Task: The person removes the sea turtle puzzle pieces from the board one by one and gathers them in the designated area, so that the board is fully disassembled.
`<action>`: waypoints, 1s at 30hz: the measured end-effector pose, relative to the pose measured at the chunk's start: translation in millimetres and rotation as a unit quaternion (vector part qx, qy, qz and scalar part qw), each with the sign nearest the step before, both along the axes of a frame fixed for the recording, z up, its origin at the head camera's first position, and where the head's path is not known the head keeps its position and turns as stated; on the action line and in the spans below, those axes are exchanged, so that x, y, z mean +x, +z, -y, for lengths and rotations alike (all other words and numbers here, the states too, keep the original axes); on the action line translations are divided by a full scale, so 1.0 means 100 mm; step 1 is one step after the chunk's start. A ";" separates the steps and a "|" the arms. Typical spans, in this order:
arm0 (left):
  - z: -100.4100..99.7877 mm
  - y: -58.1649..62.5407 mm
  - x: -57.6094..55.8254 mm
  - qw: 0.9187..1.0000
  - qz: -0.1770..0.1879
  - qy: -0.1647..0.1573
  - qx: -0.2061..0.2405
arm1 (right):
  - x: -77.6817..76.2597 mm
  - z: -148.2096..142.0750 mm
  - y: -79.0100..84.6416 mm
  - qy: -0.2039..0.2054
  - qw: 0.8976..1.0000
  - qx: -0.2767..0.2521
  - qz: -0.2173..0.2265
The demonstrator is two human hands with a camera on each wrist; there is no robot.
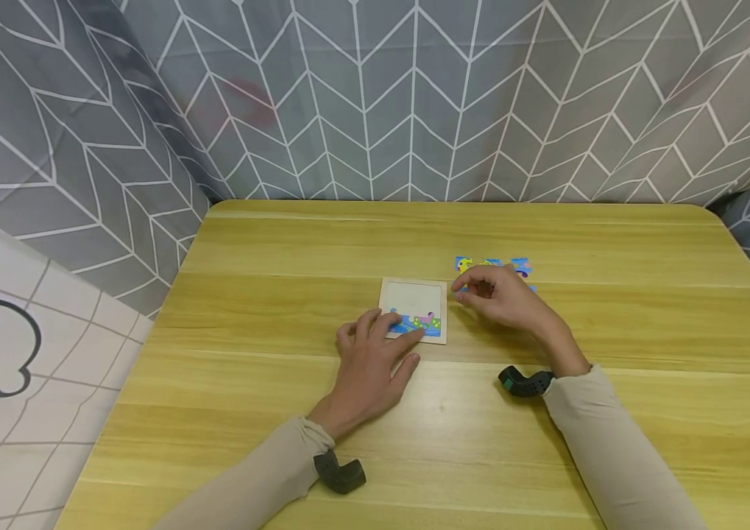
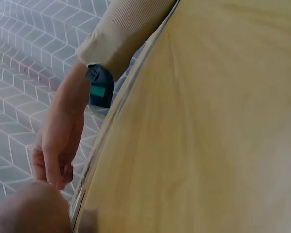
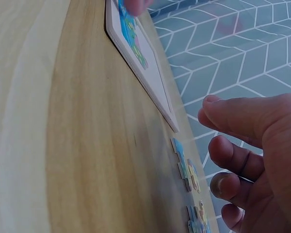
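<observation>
A square wooden puzzle tray (image 1: 444,313) lies on the table, with joined blue, pink and green puzzle pieces (image 1: 431,324) along its near side and bare board above them. My left hand (image 1: 369,368) rests on the tray's near-left part, fingers spread over the pieces. Just right of the tray, my right hand (image 1: 497,294) hovers with fingers loosely bent. In the right wrist view, a gap shows between thumb and fingers (image 3: 233,187), with nothing held there. Loose puzzle pieces (image 1: 464,263) in blue and yellow lie behind the right hand, which partly hides them.
The wood-grain table (image 1: 269,294) extends around the tray on all sides. A grey curtain (image 1: 388,103) with white zigzag lines hangs behind its far edge. Black wrist devices (image 1: 525,383) sit at both sleeve cuffs. White tiled cloth (image 1: 50,353) shows at the left.
</observation>
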State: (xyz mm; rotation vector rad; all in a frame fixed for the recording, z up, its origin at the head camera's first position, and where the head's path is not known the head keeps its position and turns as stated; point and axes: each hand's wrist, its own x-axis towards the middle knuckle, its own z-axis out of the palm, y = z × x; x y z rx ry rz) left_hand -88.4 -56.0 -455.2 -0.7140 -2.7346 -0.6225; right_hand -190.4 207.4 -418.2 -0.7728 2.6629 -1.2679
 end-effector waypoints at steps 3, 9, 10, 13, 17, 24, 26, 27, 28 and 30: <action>-0.05 0.02 0.06 0.999 -0.021 -0.024 -0.015 | 0.00 0.01 0.01 0.000 1.000 0.005 -0.003; -0.20 0.04 0.23 0.992 -0.008 -0.094 -0.088 | 0.00 0.03 0.02 0.002 1.000 0.010 -0.009; -0.22 0.05 0.25 0.990 -0.001 -0.097 -0.099 | 0.00 0.03 0.02 0.005 1.000 0.010 -0.012; -0.26 0.05 0.28 0.987 0.020 -0.100 -0.121 | 0.00 0.06 0.04 0.014 1.000 0.011 -0.018; -0.29 0.05 0.29 0.986 0.027 -0.101 -0.130 | 0.03 0.12 0.10 0.024 0.999 0.017 -0.020; -0.32 0.03 0.30 0.986 0.032 -0.113 -0.121 | 0.02 0.33 0.22 0.066 0.997 0.048 0.005; -0.32 0.03 0.30 0.986 0.033 -0.115 -0.118 | -0.01 0.39 0.25 0.091 0.994 0.057 0.011; -0.32 0.03 0.30 0.986 0.034 -0.116 -0.117 | -0.02 0.43 0.25 0.103 0.993 0.059 0.018; -0.32 0.02 0.30 0.986 0.034 -0.116 -0.118 | -0.04 0.45 0.26 0.117 0.991 0.062 0.024; -0.32 0.02 0.30 0.985 0.032 -0.118 -0.123 | -0.08 0.51 0.25 0.143 0.987 0.062 0.039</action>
